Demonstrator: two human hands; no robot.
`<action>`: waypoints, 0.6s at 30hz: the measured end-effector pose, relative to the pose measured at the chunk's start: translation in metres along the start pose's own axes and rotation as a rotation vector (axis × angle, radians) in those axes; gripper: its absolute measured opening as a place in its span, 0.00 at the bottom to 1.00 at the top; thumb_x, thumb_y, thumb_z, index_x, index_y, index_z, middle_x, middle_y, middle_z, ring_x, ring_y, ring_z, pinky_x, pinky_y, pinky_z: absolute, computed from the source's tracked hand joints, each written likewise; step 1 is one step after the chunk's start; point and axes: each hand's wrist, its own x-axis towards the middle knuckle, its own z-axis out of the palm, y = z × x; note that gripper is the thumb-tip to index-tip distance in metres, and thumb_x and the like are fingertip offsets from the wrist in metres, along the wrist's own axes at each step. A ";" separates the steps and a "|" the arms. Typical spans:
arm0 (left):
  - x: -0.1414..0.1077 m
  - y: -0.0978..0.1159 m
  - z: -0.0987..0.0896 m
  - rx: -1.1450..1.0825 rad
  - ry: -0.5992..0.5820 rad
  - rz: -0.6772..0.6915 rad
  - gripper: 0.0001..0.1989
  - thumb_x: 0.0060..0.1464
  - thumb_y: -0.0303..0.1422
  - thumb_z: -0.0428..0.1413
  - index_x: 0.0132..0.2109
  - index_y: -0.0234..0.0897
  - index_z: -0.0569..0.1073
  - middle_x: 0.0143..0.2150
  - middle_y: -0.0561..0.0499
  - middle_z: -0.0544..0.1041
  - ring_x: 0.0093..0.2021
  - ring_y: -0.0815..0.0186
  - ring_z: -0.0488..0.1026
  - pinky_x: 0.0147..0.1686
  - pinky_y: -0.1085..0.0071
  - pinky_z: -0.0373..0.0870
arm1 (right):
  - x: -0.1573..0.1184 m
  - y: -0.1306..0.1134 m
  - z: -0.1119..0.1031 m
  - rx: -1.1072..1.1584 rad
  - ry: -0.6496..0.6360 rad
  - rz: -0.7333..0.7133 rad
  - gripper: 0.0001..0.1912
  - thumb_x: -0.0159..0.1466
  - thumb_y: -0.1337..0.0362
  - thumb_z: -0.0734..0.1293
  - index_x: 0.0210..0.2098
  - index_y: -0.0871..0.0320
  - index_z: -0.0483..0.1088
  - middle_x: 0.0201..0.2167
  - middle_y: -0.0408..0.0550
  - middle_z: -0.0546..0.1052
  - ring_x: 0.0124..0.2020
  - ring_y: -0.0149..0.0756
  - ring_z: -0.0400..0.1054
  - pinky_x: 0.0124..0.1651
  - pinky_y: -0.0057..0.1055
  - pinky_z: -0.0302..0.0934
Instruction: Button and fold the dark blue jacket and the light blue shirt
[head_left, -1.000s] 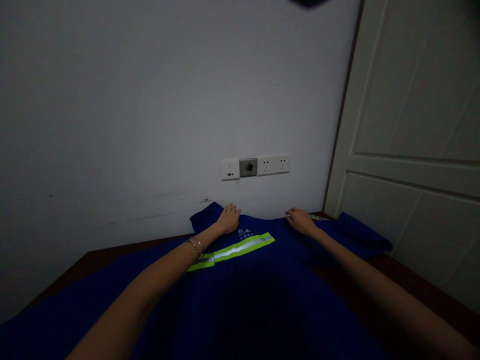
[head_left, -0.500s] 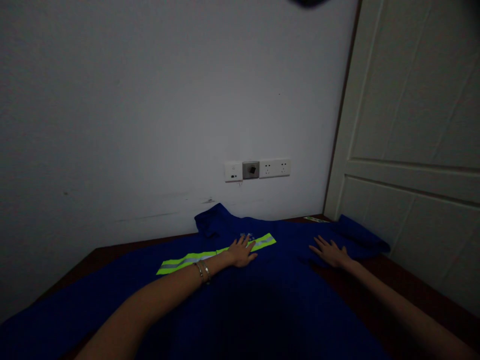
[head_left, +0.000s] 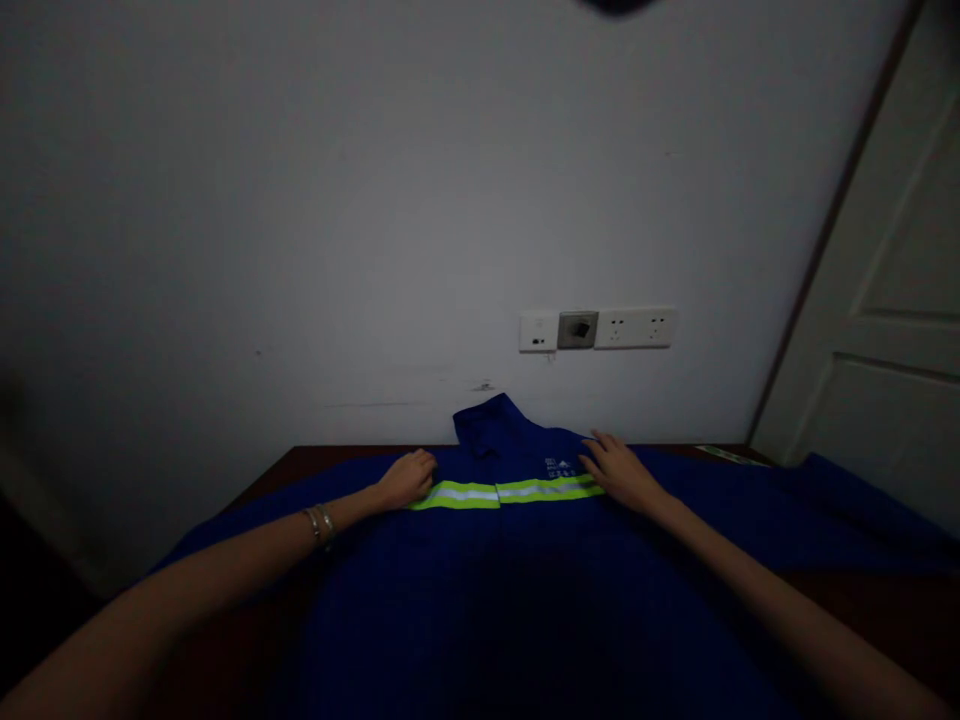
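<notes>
A blue work jacket (head_left: 480,570) lies spread on the dark red tabletop, collar towards the wall. Across its chest runs a yellow-green reflective stripe (head_left: 465,495) with a silver middle, and small white print (head_left: 559,467) shows above it. At the stripe's left end, my left hand (head_left: 407,478) is closed with curled fingers on the jacket cloth; its fingertips are hidden. My right hand (head_left: 621,472) rests at the stripe's right end, fingers apart and stretched over the chest. The jacket's lower part is lost in shadow.
The tabletop (head_left: 300,460) meets a pale wall (head_left: 337,250) carrying sockets and switch plates (head_left: 596,330). A white panelled door (head_left: 885,400) stands at the right. Near the back right edge lies a patterned strip (head_left: 731,455).
My view has turned left. My left hand has moved off the middle of the stripe to its left end and curled. My right hand has come from the sleeve side onto the chest.
</notes>
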 end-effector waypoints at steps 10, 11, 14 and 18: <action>-0.048 -0.082 0.013 -0.010 -0.231 -0.367 0.27 0.58 0.42 0.39 0.59 0.30 0.56 0.62 0.37 0.54 0.62 0.54 0.50 0.56 0.60 0.50 | 0.135 -0.164 0.008 0.100 -0.109 -0.394 0.16 0.64 0.68 0.53 0.48 0.60 0.65 0.45 0.55 0.71 0.48 0.39 0.62 0.45 0.30 0.59; -0.051 -0.081 0.016 -0.014 -0.239 -0.348 0.28 0.58 0.44 0.38 0.61 0.31 0.54 0.63 0.37 0.51 0.63 0.53 0.47 0.57 0.59 0.48 | 0.147 -0.172 0.011 0.072 -0.135 -0.433 0.17 0.64 0.69 0.52 0.47 0.60 0.65 0.45 0.55 0.71 0.48 0.39 0.63 0.44 0.30 0.59; -0.056 -0.074 0.023 -0.043 -0.271 -0.277 0.30 0.59 0.47 0.35 0.63 0.36 0.50 0.65 0.40 0.46 0.64 0.53 0.41 0.58 0.57 0.44 | 0.174 -0.190 0.023 -0.040 -0.211 -0.572 0.17 0.62 0.73 0.53 0.45 0.61 0.68 0.45 0.55 0.71 0.47 0.39 0.63 0.41 0.29 0.60; -0.058 -0.069 0.029 -0.077 -0.327 -0.249 0.29 0.59 0.47 0.33 0.64 0.40 0.48 0.66 0.43 0.45 0.64 0.52 0.39 0.58 0.54 0.42 | 0.186 -0.200 0.038 -0.115 -0.285 -0.693 0.15 0.59 0.74 0.57 0.37 0.60 0.73 0.42 0.54 0.73 0.47 0.39 0.63 0.43 0.30 0.60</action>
